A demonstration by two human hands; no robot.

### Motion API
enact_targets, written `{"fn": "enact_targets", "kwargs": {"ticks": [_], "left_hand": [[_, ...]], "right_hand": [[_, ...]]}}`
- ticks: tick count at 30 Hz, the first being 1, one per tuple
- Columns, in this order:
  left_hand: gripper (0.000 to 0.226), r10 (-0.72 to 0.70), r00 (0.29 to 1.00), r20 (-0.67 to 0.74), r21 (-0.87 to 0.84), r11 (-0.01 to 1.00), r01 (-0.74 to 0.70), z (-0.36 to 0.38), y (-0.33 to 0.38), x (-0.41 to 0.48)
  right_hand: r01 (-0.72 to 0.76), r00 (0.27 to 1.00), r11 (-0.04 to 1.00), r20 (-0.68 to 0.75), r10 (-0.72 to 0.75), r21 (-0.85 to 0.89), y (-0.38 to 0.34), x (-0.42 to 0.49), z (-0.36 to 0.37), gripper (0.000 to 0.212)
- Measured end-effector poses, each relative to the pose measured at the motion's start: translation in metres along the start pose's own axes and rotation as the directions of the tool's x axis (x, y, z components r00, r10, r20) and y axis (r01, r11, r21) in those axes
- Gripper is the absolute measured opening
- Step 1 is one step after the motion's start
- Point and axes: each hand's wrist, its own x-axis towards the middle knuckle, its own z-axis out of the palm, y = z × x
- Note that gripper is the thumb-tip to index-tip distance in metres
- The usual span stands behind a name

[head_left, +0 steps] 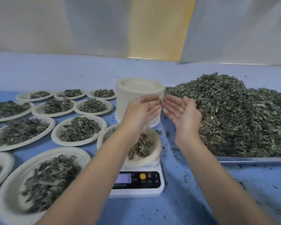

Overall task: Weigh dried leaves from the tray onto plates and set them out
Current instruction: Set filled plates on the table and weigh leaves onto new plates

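A white scale (136, 184) sits on the blue table (185, 208) with a plate (146, 161) of dried leaves on it, and filled plates (68, 152) spread out to the scale's left. Just beyond it, the left hand (141, 111) and right hand (182, 112) hover with fingers loose and straight, grasping nothing, their tips close together before the stack of empty plates (136, 95) behind the scale. Right of the scale, the tray (250, 159) carries the big heap of leaves (233, 114).

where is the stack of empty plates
In the head view, the stack of empty plates stands at centre, behind the scale, between the filled plates on its left and the leaf pile on its right.
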Motion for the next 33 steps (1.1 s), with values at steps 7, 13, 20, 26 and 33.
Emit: {"fn": "enact_targets", "kwargs": {"ticks": [7, 13, 20, 26, 33], "left_hand": [[0.026, 0.147, 0.972, -0.183, 0.264, 0.96, -0.096, -0.066, 0.012, -0.021], [0.029, 0.264, 0.877, -0.402, 0.424, 0.902, -0.078, -0.099, -0.002, -0.022], [0.027, 0.131, 0.895, -0.426, 0.376, 0.926, 0.043, -0.103, -0.011, -0.015], [0.029, 0.066, 0.883, -0.465, 0.355, 0.927, 0.117, -0.108, -0.004, -0.012], [0.027, -0.068, 0.912, -0.405, 0.366, 0.902, 0.23, -0.12, 0.01, -0.013]], "right_hand": [[0.01, 0.99, 0.918, 0.134, 0.047, -0.396, 0.029, -0.006, 0.016, 0.039], [0.103, 0.988, 0.788, 0.152, -0.012, -0.607, 0.049, -0.002, -0.005, 0.033], [0.055, 0.99, 0.82, 0.138, 0.03, -0.57, 0.059, -0.002, -0.006, 0.029], [0.034, 0.993, 0.88, 0.115, 0.023, -0.474, 0.056, -0.002, 0.0, 0.029], [0.032, 0.993, 0.883, 0.113, 0.024, -0.468, 0.053, -0.007, 0.018, 0.03]]}}
